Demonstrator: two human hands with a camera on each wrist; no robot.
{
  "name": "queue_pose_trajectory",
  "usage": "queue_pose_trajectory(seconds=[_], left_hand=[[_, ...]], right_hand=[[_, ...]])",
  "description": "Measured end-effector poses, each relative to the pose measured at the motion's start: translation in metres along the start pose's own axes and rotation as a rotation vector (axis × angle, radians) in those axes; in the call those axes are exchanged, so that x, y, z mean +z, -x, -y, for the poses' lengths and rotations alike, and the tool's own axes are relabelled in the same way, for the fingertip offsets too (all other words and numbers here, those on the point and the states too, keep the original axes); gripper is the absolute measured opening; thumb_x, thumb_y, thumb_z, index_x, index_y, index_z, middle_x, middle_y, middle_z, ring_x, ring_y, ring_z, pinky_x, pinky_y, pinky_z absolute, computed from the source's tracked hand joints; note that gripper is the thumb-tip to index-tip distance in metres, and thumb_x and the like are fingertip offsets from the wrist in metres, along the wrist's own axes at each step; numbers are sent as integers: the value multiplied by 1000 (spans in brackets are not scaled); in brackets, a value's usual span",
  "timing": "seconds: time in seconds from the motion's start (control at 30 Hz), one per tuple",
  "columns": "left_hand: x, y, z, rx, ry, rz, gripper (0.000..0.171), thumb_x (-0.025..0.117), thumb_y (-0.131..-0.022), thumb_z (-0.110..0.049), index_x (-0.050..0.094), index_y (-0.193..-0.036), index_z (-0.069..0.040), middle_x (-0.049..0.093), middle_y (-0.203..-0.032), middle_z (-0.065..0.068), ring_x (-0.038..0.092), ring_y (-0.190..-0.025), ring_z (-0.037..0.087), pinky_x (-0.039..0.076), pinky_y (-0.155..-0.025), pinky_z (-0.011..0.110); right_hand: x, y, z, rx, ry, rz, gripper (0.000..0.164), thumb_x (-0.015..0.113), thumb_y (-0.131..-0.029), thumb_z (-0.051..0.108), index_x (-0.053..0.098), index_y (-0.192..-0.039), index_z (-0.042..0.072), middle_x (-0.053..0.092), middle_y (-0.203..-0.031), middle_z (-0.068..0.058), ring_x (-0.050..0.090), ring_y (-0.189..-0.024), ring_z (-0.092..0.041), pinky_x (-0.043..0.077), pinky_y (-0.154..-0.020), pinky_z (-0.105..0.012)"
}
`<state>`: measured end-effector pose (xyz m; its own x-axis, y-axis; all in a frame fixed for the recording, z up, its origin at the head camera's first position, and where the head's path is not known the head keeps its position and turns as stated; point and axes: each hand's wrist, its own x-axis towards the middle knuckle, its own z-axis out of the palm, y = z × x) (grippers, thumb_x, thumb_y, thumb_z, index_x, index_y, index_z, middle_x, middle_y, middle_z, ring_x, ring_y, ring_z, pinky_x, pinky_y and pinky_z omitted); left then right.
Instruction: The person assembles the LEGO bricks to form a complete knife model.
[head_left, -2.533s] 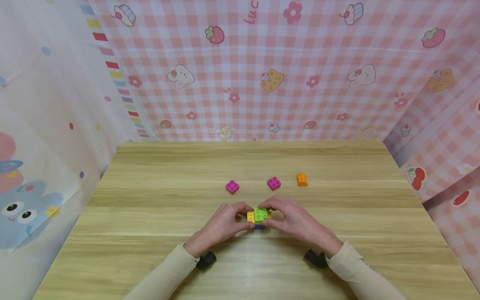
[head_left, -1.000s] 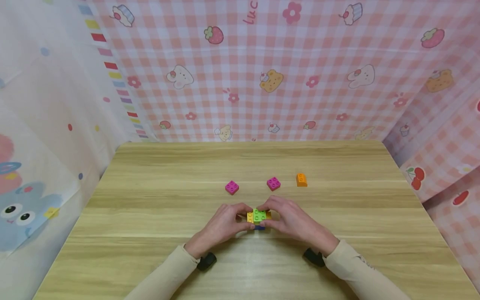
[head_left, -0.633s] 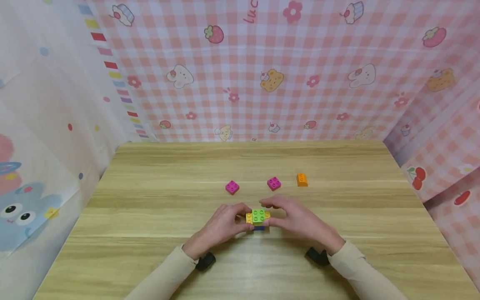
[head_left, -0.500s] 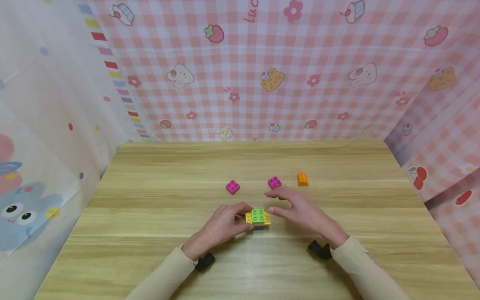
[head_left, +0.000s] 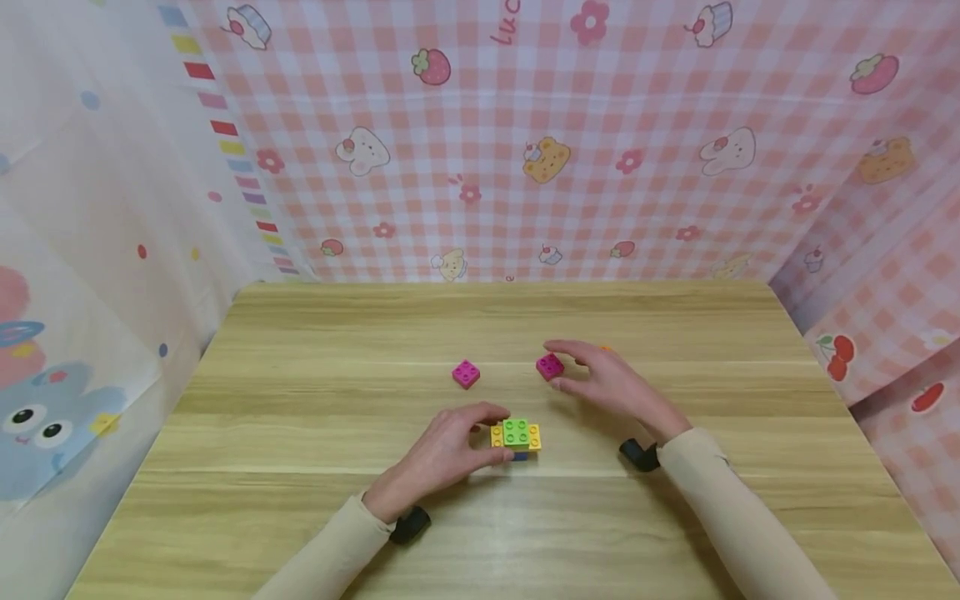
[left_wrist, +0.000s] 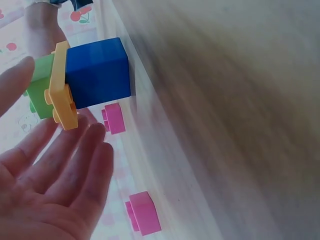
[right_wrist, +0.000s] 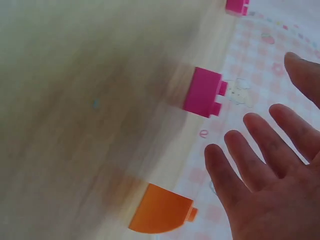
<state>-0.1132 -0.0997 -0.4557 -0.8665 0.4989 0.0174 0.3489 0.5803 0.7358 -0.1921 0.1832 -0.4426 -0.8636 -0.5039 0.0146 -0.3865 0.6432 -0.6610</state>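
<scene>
A small stack of building bricks stands on the table, with a blue brick (left_wrist: 97, 72) at the bottom, a yellow plate (left_wrist: 64, 85) across it and a green brick (head_left: 516, 431) on top. At its left end is my left hand (head_left: 446, 450), fingers loosely extended and thumb and fingertips right by the yellow plate. My right hand (head_left: 611, 382) reaches over the right magenta brick (head_left: 550, 367), thumb and fingers spread on either side of it. In the right wrist view this magenta brick (right_wrist: 203, 92) sits apart from the relaxed fingers (right_wrist: 260, 145).
To the left lies another magenta brick (head_left: 466, 374). An orange brick with a curved side (right_wrist: 161, 210) is mostly hidden behind my right hand in the head view. A pink checked cloth (head_left: 480, 167) hangs behind the wooden table (head_left: 300, 350).
My right hand has let go of the brick stack and moved up and right to the right magenta brick. My left hand stays at the stack, its fingers slightly loosened.
</scene>
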Motion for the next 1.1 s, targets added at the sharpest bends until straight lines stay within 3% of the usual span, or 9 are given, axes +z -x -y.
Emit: queue_pose_trajectory(seconds=[0.33, 0.63, 0.8, 1.1], left_hand=[[0, 0, -1, 30, 42, -24, 37, 78, -94, -27, 70, -126, -11, 73, -122, 0, 68, -108, 17, 56, -94, 33], [1, 0, 0, 56, 64, -31, 33, 77, -95, -23, 71, -124, -7, 74, -118, 3, 70, -102, 17, 58, -91, 32], [1, 0, 1, 54, 69, -30, 34, 78, -95, -23, 71, -124, -8, 74, -119, 2, 70, -102, 15, 57, -91, 29], [0, 0, 1, 44, 73, -26, 34, 78, -94, -22, 71, -125, -9, 74, -119, 2, 69, -103, 13, 57, -92, 29]], right_hand=[[6, -18, -9, 54, 17, 70, 58, 71, -99, 13, 49, -151, 1, 52, -152, -18, 48, -141, -36, 38, -117, -54], [11, -22, -9, 59, 117, 53, 44, 71, -98, 7, 59, -140, -2, 63, -136, -20, 58, -128, -37, 45, -111, -53], [14, -20, -6, 80, 145, 36, 39, 74, -97, 14, 65, -133, 1, 66, -128, -15, 61, -119, -31, 48, -107, -51], [14, -8, 3, 85, 56, -4, 37, 72, -99, 19, 66, -132, 5, 66, -130, -11, 61, -121, -31, 51, -104, -52]])
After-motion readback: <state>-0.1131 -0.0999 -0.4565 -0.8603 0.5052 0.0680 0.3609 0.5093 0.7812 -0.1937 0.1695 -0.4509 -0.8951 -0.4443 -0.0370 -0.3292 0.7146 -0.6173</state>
